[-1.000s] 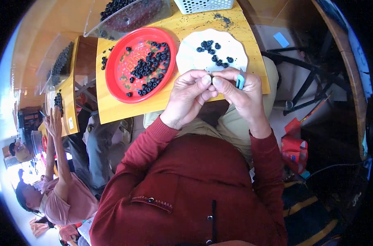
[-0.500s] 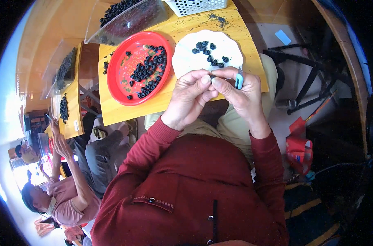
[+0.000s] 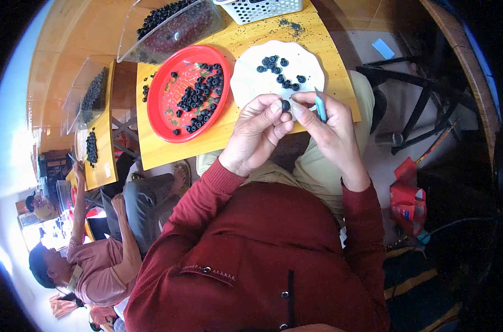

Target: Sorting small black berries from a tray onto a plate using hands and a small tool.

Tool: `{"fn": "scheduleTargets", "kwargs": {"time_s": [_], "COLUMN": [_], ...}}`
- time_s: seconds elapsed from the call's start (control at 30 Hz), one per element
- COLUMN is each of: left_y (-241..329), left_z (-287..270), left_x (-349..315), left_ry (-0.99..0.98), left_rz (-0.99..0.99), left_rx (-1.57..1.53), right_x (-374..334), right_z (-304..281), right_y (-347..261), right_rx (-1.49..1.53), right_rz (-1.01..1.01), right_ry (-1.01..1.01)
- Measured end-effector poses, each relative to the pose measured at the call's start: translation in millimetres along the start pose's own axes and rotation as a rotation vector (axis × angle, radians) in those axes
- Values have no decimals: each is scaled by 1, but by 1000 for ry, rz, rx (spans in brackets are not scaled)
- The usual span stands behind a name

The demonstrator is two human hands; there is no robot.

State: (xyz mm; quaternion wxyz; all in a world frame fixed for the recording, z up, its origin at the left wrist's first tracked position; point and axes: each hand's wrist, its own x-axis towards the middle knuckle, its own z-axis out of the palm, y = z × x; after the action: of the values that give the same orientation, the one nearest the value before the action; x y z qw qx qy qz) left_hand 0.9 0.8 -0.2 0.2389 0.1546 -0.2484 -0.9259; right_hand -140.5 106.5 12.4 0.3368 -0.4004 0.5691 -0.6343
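Between the thumb and fingers of my left hand is a small round black part, which looks like rubber. My right hand is close beside it, thumb and forefinger a little apart. A light-blue craft knife is tucked between its fingers, its tip pointing away from me. Just beyond my hands lies a white scalloped plate with several of the same black parts on it. A red oval tray to the left bears many more, most with a ring-like hollow on top.
Past the red tray stands a clear bin of black parts, with a white perforated basket beside it. Dark crumbs litter the far tabletop. At the left, a co-worker sits by another table. A red bag is at lower right.
My right hand's thumb and forefinger have drawn back slightly to the right, so the black part in my left hand now shows. The co-worker's one hand has lowered toward the lap.
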Motion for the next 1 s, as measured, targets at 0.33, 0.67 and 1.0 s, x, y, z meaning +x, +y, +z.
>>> {"fn": "scheduleTargets", "kwargs": {"time_s": [0.33,0.67,1.0], "left_y": [-7,-10,-12], "left_z": [0,3,9], "left_x": [3,0,-3], "left_ry": [23,-9,-49], "left_rz": [3,49,136], "left_rx": [-15,51,121], "right_x": [-15,-18,-24], "right_z": [7,9,8], "right_y": [-9,-6,-11], "right_rx": [-350,-300,-241], "right_rz": [-298,-370,-354], "right_ry": [59,101,94]}}
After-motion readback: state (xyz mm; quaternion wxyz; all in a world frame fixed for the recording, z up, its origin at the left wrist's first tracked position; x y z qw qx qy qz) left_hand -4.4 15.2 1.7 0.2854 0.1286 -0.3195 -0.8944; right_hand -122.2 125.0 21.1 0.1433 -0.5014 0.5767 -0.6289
